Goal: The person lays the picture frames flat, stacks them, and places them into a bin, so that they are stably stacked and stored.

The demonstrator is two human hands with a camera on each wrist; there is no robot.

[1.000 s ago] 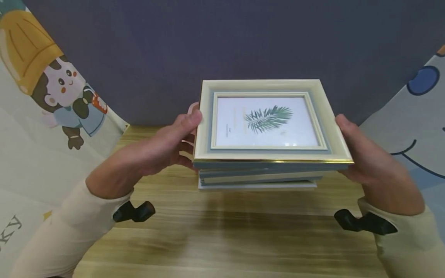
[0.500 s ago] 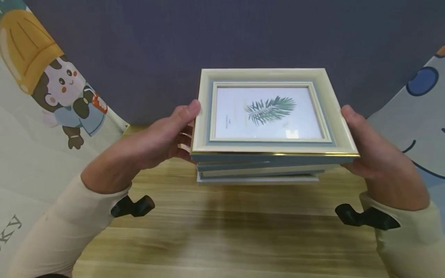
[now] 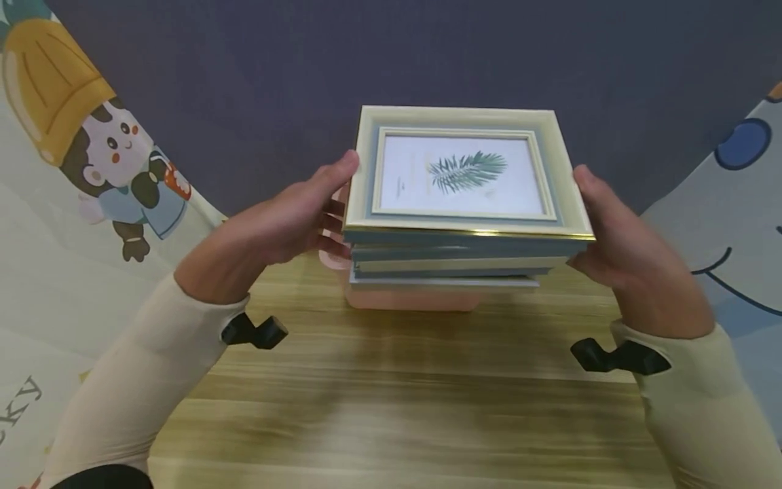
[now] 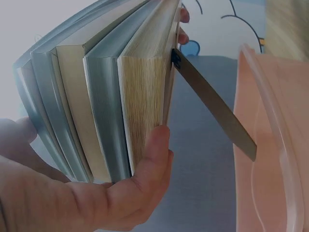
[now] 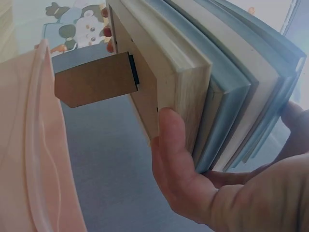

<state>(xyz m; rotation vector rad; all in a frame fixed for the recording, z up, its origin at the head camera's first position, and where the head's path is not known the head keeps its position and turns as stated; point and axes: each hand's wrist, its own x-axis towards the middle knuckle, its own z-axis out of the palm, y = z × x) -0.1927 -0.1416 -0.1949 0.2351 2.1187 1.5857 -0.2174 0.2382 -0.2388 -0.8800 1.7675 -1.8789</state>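
Note:
Both hands hold a stack of several picture frames, one on each short side. The top picture frame [image 3: 470, 173] is cream with a blue inner band and a green fern-leaf print. My left hand [image 3: 293, 217] grips the stack's left end, thumb on the top frame and fingers underneath. My right hand [image 3: 635, 251] grips the right end the same way. Below the stack is a pink plastic box [image 3: 409, 300], mostly hidden by it in the head view. From the bottom frame's back a brown support leg [image 4: 217, 106] sticks out toward the box.
The wooden tabletop [image 3: 397, 407] extends in front of the box. A dark blue-grey panel [image 3: 366, 61] stands behind. Cloths with cartoon prints flank both sides, with a child figure [image 3: 116, 149] on the left one. Black camera mounts [image 3: 253, 331] are on both wrists.
The stack first rose slightly in view, then moved away from the body with both hands. More of the pink box now shows beneath it.

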